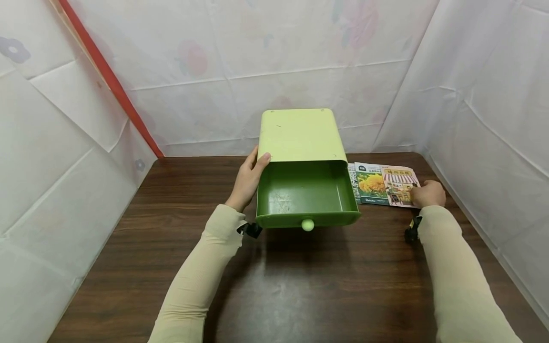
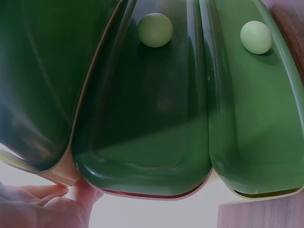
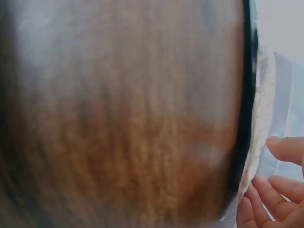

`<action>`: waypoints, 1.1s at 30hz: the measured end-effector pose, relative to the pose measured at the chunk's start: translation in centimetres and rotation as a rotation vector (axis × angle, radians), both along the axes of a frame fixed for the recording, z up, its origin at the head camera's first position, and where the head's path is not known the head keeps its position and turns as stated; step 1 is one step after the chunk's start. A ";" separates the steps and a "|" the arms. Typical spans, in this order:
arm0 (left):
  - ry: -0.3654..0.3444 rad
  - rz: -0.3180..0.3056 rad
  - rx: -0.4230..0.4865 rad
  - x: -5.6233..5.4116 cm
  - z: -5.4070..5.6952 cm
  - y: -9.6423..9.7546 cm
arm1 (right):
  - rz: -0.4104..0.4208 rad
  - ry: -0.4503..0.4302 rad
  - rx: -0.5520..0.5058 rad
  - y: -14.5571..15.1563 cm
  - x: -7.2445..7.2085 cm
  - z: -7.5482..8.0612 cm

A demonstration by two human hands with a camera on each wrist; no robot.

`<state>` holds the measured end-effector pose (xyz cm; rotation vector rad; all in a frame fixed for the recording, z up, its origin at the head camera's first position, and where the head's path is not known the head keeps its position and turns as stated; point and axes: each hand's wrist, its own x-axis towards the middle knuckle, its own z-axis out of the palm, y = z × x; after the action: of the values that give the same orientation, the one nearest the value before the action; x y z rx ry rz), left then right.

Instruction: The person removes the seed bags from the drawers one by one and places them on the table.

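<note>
A green drawer cabinet (image 1: 300, 136) with a pale lime top stands mid-table. Its top drawer (image 1: 306, 190) is pulled out, and no contents show inside. Below it, the left wrist view shows two pushed-in drawers (image 2: 142, 109) with round pale knobs. My left hand (image 1: 249, 178) grips the cabinet's left side, thumb at the top front corner. To the cabinet's right lie thin printed booklets or packets (image 1: 373, 185), one with a yellow flower, one with a striped awning. My right hand (image 1: 429, 194) touches their right end. Its fingers (image 3: 270, 199) look loosely bent, with the thumb apart from them.
The dark wooden table (image 1: 171, 267) reaches a white patterned sheet (image 1: 193, 95) behind and on both sides. A red strip (image 1: 111, 81) runs slanting down the left back corner. The cabinet's left end of the booklets is partly hidden.
</note>
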<state>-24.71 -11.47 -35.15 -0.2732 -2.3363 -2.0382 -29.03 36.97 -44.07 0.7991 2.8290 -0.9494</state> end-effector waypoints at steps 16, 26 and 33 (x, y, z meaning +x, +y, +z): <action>-0.021 -0.005 -0.016 -0.4 0.0 -0.3 | 0.048 0.262 -0.314 -4.1 -0.3 5.3; -0.038 -0.011 -0.025 -0.5 0.2 -0.2 | 0.338 0.398 -0.453 -9.9 2.4 11.5; -0.014 -0.002 -0.014 -0.2 0.0 -0.3 | 0.501 0.508 -0.581 -14.2 5.9 14.8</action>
<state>-24.94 -11.75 -35.10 -0.2629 -2.3609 -2.0319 -23.16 22.74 -29.31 -0.2354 2.6136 -1.9167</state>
